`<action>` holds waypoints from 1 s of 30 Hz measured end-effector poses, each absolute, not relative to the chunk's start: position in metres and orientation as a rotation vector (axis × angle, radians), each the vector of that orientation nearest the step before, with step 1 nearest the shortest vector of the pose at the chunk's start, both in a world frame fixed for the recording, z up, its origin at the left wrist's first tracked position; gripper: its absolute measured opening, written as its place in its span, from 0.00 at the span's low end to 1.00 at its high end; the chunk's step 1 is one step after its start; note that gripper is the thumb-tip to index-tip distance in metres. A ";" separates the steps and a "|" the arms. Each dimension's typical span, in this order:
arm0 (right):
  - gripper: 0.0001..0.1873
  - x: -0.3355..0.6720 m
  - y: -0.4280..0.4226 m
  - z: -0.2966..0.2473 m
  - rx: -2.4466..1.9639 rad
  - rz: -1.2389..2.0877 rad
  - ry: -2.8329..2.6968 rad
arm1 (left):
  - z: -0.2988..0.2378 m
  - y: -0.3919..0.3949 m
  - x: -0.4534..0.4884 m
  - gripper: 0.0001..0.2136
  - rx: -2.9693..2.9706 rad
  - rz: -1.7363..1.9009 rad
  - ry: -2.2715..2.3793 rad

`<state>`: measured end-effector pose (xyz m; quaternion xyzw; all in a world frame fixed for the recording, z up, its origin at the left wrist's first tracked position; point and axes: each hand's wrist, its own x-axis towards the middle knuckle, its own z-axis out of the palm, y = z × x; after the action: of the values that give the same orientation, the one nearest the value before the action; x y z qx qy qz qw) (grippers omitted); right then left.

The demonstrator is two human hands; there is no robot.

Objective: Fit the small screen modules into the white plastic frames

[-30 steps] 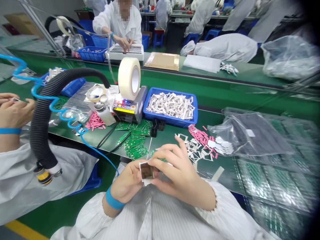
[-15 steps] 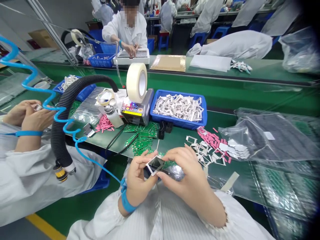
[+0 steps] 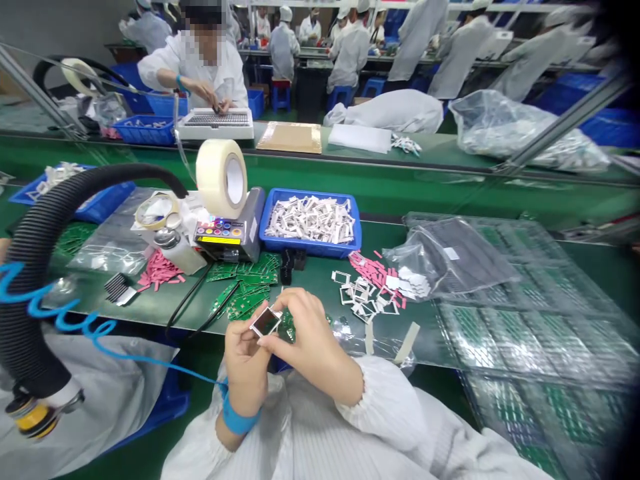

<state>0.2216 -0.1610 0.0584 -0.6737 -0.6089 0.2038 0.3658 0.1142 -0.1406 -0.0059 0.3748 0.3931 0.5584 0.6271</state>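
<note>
Both of my hands are pinched on one small white plastic frame with a dark, glossy screen panel (image 3: 267, 322) in it. My left hand (image 3: 245, 363), with a blue strap at the wrist, grips its left side. From the right, my right hand (image 3: 313, 340) has thumb and fingers on its edges. The framed panel is tilted up towards me, just over the near edge of the table. Green circuit boards (image 3: 250, 287) lie just behind it. To the right are loose white frames (image 3: 363, 297) and pink strips (image 3: 373, 270).
A blue bin (image 3: 310, 250) full of white frames stands behind, beside a boxy device (image 3: 227, 237) with a tape roll (image 3: 220, 177) on top. A black hose (image 3: 30, 233) and coiled blue cord (image 3: 75, 320) hang at left. Plastic trays (image 3: 505, 333) lie right. A co-worker (image 3: 200, 73) sits opposite.
My view has swung to the right, so the table's things sit further left. The dark panel appears to lie more evenly within the white frame. Both hands still hold it.
</note>
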 end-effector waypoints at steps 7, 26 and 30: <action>0.10 0.302 -0.174 0.052 -1.984 0.479 -1.544 | -0.002 -0.135 0.106 0.14 0.440 0.703 0.604; 0.03 0.349 -0.190 0.050 -1.800 -0.053 -1.321 | 0.023 -0.130 0.097 0.18 0.450 0.511 0.344; 0.10 0.274 -0.188 0.070 -1.279 -0.120 -1.857 | 0.032 -0.132 0.092 0.15 0.443 0.562 0.293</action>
<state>0.2744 -0.1878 0.0697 -0.5121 -0.7434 -0.0479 0.4276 0.0918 -0.1322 0.0316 0.2161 0.1430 0.2739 0.9262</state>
